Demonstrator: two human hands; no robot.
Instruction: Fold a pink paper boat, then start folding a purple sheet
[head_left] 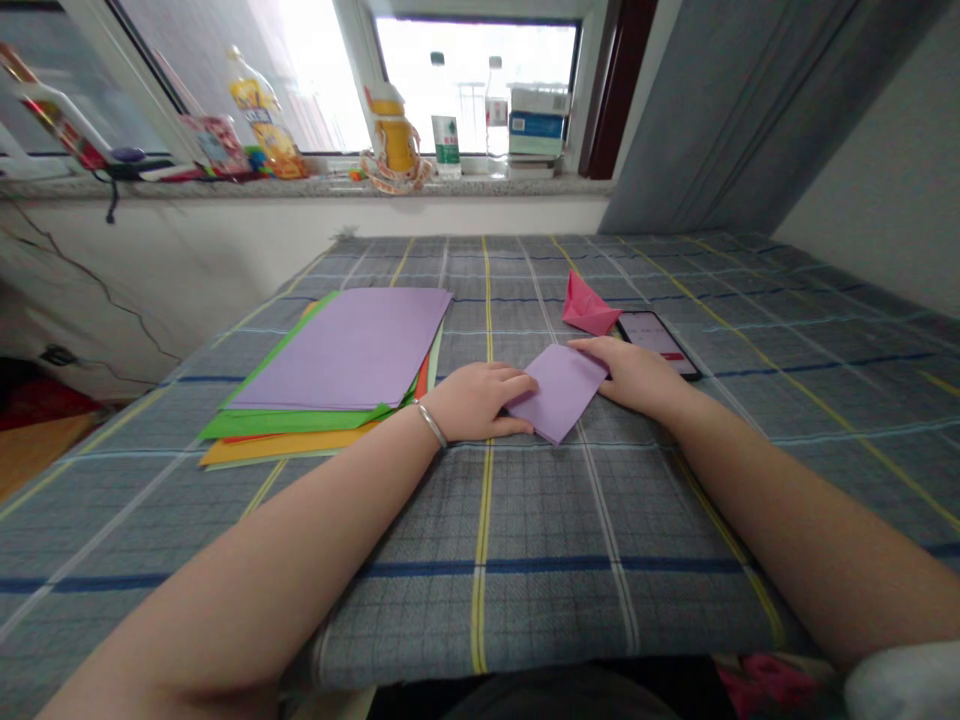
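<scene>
Lilac paper square (558, 393), corner pointing toward body.

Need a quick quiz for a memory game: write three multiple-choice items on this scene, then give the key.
1. Where does the phone lie?
A on the windowsill
B beside the right hand
C under the paper stack

2. What colour is the folded paper piece?
A green
B orange
C pink

3. How does the lilac paper sheet lie?
A flat between the hands
B rolled into a tube
C standing upright

1 B: it lies just past the right hand's fingers.
2 C: the fold shows pink.
3 A: it lies flat on the checked cloth, the left hand at its edge.
</scene>
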